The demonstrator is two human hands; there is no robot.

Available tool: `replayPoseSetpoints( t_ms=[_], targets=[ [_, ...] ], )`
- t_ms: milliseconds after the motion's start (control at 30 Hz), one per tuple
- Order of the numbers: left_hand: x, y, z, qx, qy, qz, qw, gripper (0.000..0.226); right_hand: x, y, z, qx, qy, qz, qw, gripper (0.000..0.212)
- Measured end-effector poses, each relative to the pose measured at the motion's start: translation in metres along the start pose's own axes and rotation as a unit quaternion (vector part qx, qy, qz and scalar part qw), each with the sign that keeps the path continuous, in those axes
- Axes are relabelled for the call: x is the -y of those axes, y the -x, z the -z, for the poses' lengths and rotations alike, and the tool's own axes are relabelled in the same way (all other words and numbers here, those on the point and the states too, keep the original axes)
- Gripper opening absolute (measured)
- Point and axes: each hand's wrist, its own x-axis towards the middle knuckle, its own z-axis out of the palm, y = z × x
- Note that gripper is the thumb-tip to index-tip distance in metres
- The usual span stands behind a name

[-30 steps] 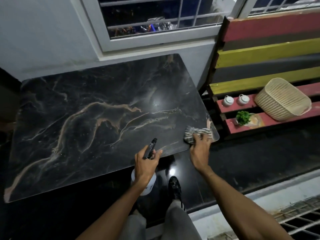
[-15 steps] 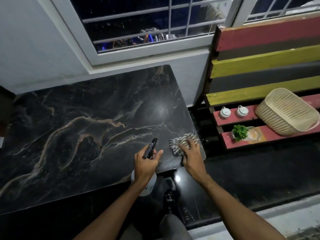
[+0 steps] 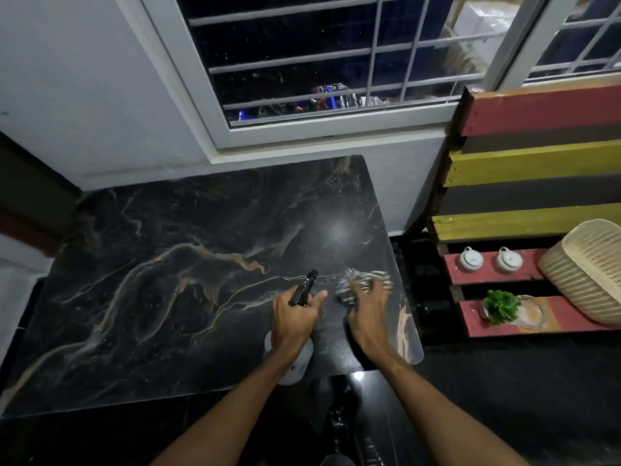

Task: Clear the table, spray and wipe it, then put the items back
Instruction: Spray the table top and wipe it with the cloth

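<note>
Here, glossy veined marble table (image 3: 168,297), striped cloth (image 3: 349,280) under right hand (image 3: 368,314)

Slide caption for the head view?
Right hand presses a striped cloth on the marble table; left hand grips the spray bottle.

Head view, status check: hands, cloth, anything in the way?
Left hand grips spray bottle. Right hand presses striped cloth on table. Cups, plant, basket off on bench.

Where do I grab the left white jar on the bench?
Probably round the belly of the left white jar, coming from above and the open front of the bench. It stands upright, apart from its twin, with the backrest close behind; the small top knob may belong to a loose lid.
</note>
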Motion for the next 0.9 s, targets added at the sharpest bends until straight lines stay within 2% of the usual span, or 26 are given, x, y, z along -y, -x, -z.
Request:
replayPoseSetpoints(
  t_ms=[67,100,133,200,233,267,300,367,400,433,467,533,567,600,700,733,767,800,833,867,900],
  targets=[
    [-0.004,-0.010,0.005,-0.015,-0.004,-0.015,1.000,0.042,0.002,-0.010,-0.006,0.058,0.010,0.092,0.994,0.068],
    [-0.005,-0.017,0.009,-0.020,-0.003,-0.019,1.000,0.041,0.004,-0.023,-0.005,0.058,0.010,0.096,0.994,0.067],
    [-0.005,-0.024,0.014,-0.025,0.001,-0.018,1.000,0.040,0.005,-0.039,-0.005,0.034,-0.005,0.056,0.998,0.065],
    [0.000,-0.036,0.024,-0.029,0.017,-0.020,0.999,0.038,0.017,-0.066,-0.004,-0.029,-0.036,-0.083,0.995,0.063],
    [0.002,-0.042,0.030,-0.037,0.024,-0.023,0.999,0.038,0.031,-0.075,-0.010,-0.037,-0.033,-0.100,0.994,0.064],
    [0.004,-0.050,0.038,-0.051,0.030,-0.027,0.998,0.038,0.048,-0.078,-0.020,-0.020,-0.023,-0.057,0.998,0.066],
    [0.005,-0.056,0.044,-0.062,0.032,-0.031,0.997,0.037,0.062,-0.076,-0.030,0.014,-0.011,0.024,1.000,0.067],
    [0.009,-0.075,0.058,-0.078,0.029,-0.046,0.995,0.035,0.074,-0.078,-0.050,0.079,0.027,0.183,0.979,0.065],
    [0.010,-0.085,0.064,-0.078,0.027,-0.056,0.995,0.034,0.075,-0.088,-0.050,0.078,0.034,0.203,0.975,0.064],
    [0.012,-0.094,0.070,-0.075,0.031,-0.061,0.995,0.035,0.074,-0.102,-0.046,0.054,0.025,0.162,0.985,0.063],
    [0.017,-0.106,0.077,-0.071,0.037,-0.063,0.995,0.035,0.075,-0.119,-0.045,0.013,0.007,0.075,0.997,0.062],
    [0.025,-0.123,0.090,-0.074,0.052,-0.071,0.993,0.036,0.081,-0.141,-0.038,-0.058,-0.010,-0.083,0.995,0.062],
    [0.028,-0.130,0.095,-0.076,0.067,-0.078,0.992,0.036,0.093,-0.143,-0.042,-0.059,0.000,-0.101,0.993,0.062],
    [0.028,-0.138,0.100,-0.074,0.082,-0.084,0.990,0.035,0.108,-0.142,-0.051,-0.038,0.014,-0.067,0.997,0.063],
    [0.032,-0.162,0.112,-0.065,0.079,-0.089,0.991,0.035,0.148,-0.133,-0.090,0.077,0.043,0.138,0.986,0.062],
    [0.032,-0.169,0.116,-0.062,0.076,-0.085,0.992,0.035,0.152,-0.140,-0.096,0.096,0.056,0.183,0.977,0.060],
    [0.033,-0.177,0.120,-0.059,0.074,-0.077,0.992,0.034,0.155,-0.155,-0.095,0.092,0.061,0.185,0.976,0.059],
    [0.035,-0.183,0.122,-0.055,0.070,-0.070,0.994,0.034,0.154,-0.171,-0.093,0.063,0.058,0.136,0.987,0.059],
    [0.037,-0.190,0.125,-0.051,0.068,-0.063,0.994,0.035,0.152,-0.189,-0.089,0.022,0.049,0.049,0.997,0.059],
    [0.037,-0.192,0.126,-0.050,0.069,-0.057,0.995,0.035,0.149,-0.200,-0.082,-0.015,0.045,-0.043,0.998,0.059],
    [0.037,-0.196,0.128,-0.052,0.070,-0.054,0.995,0.035,0.155,-0.206,-0.082,-0.031,0.049,-0.092,0.994,0.060]
  ],
)
